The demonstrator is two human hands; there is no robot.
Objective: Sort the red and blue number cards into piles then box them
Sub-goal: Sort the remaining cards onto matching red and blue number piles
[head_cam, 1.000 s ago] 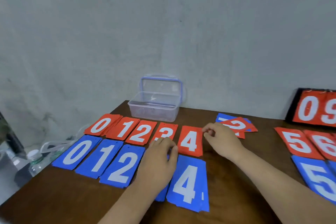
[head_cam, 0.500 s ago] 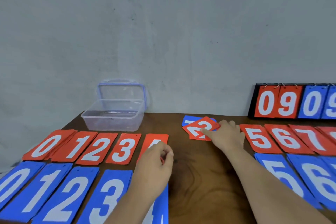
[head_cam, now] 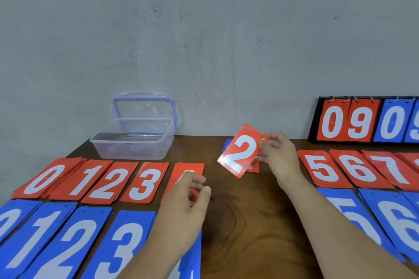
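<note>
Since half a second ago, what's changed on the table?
The right hand has pinched the red 2 card and lifted it off the small loose pile. The left hand stays over the red 4 pile. The sorted card rows and clear box are unchanged.

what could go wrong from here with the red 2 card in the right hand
The right hand pinches the red 2 card only at one edge, tilted in the air; it might slip. The red 2 pile sits tight between the red 1 pile and red 3 pile, so it may land askew.
</note>
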